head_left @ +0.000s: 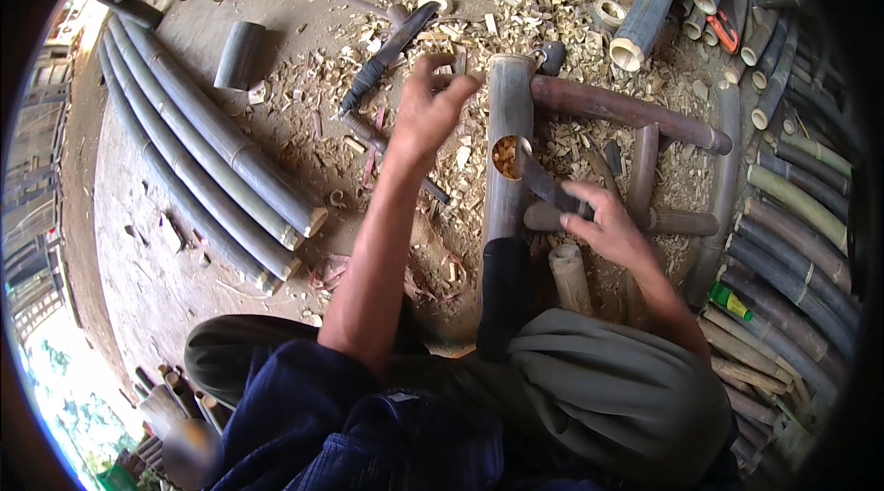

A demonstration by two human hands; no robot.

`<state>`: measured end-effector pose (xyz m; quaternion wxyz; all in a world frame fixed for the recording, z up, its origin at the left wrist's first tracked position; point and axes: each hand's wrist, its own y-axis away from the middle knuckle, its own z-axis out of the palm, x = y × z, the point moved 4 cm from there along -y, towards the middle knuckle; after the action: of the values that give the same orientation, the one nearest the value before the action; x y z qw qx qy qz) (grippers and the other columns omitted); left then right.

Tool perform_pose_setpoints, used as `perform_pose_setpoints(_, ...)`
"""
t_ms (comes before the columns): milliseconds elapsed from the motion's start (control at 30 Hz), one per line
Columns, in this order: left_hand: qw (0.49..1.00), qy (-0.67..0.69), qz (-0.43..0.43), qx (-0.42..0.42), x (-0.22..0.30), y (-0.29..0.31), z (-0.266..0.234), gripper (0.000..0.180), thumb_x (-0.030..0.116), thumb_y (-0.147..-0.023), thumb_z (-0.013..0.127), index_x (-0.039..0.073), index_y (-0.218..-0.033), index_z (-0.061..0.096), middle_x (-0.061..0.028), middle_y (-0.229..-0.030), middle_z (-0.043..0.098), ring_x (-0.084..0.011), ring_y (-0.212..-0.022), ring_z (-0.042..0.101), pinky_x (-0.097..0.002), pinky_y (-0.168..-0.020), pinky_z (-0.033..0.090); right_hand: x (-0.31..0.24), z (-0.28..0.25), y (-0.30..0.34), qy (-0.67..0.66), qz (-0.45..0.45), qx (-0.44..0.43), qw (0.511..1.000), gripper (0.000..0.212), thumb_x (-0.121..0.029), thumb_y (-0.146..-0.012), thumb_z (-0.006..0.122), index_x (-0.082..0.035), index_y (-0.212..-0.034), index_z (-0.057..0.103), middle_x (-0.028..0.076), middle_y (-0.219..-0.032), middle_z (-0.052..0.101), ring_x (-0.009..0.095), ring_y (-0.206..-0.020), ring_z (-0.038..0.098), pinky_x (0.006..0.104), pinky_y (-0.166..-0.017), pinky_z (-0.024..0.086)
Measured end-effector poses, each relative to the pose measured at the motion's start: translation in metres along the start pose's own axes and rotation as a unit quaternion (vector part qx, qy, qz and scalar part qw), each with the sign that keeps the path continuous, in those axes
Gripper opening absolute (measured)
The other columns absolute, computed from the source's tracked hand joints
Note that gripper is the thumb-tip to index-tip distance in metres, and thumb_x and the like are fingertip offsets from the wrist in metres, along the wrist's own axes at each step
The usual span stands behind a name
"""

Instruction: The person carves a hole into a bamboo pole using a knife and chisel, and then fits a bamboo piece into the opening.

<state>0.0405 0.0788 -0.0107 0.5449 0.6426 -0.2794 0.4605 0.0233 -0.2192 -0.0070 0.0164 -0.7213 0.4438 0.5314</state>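
A grey bamboo pole (pixel 502 206) lies lengthwise in front of me, with a round hole (pixel 507 157) cut in its upper side that shows raw orange-tan wood. My right hand (pixel 610 226) is closed round the dark handle of a knife (pixel 545 185). The knife's blade points up and left, its tip at the right edge of the hole. My left hand (pixel 431 109) is raised left of the pole's far end, touching nothing that I can see. Its fingers are bent and apart from the thumb. Black cloth (pixel 505 293) covers my leg beside the pole's near end.
A reddish-brown bamboo frame (pixel 635 109) stands right of the pole. A machete (pixel 387 58) with a wrapped handle lies among wood chips (pixel 552 22). Long bamboo poles (pixel 216 146) lie at the left; many cut pieces (pixel 792 279) are stacked at the right, with an orange-handled tool (pixel 724 31) above.
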Motion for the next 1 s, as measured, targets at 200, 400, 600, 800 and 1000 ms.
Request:
perform_pose_setpoints(200,0.992,-0.042,-0.121,-0.02,-0.072,-0.017,0.032,0.097,0.053,-0.086,0.081,-0.004,-0.149,0.034,-0.0352,-0.139,0.052,-0.0402,-0.128,0.056,-0.0559,-0.099,0.055,0.004,-0.005,-0.031,0.41,-0.139,0.227,0.872,0.044,-0.001,-0.084,0.068,-0.007,-0.127,0.071,0.011,-0.107,0.059,0.028,-0.103,0.059,0.0418,-0.091,0.044)
perform_pose_setpoints(400,0.989,-0.096,-0.089,0.061,-0.107,-0.025,0.035,0.092,0.04,-0.07,0.093,-0.014,-0.131,0.051,-0.0267,-0.11,0.068,-0.0297,-0.1,0.07,-0.0414,-0.084,0.058,0.014,0.012,-0.041,0.485,-0.158,0.247,0.824,0.037,-0.005,-0.09,0.06,-0.011,-0.125,0.071,0.01,-0.104,0.056,0.027,-0.103,0.054,0.0429,-0.088,0.041)
perform_pose_setpoints(600,0.99,-0.072,-0.057,0.108,-0.117,-0.02,0.036,0.08,0.025,-0.072,0.095,-0.015,-0.126,0.053,-0.0217,-0.095,0.073,-0.0245,-0.079,0.074,-0.0337,-0.066,0.061,0.008,0.006,-0.046,0.489,-0.168,0.208,0.83,0.037,-0.005,-0.088,0.061,-0.007,-0.125,0.069,0.011,-0.104,0.056,0.027,-0.104,0.054,0.043,-0.089,0.041)
perform_pose_setpoints(800,0.986,0.097,-0.063,0.119,-0.138,-0.017,0.036,0.068,0.017,-0.07,0.094,-0.013,-0.119,0.057,-0.0205,-0.092,0.073,-0.0225,-0.077,0.072,-0.0333,-0.068,0.059,0.006,-0.002,-0.058,0.521,-0.211,0.162,0.811,0.035,-0.004,-0.087,0.061,-0.004,-0.12,0.071,0.013,-0.108,0.059,0.027,-0.106,0.056,0.0437,-0.093,0.043)
perform_pose_setpoints(1000,0.966,0.217,-0.083,0.11,-0.143,-0.004,0.037,0.047,-0.004,-0.081,0.081,-0.011,-0.119,0.054,-0.0218,-0.094,0.074,-0.0249,-0.083,0.076,-0.0338,-0.072,0.064,-0.01,-0.008,-0.078,0.531,-0.256,0.111,0.8,0.027,-0.006,-0.087,0.062,-0.003,-0.111,0.072,0.013,-0.106,0.06,0.027,-0.108,0.057,0.0436,-0.095,0.043)
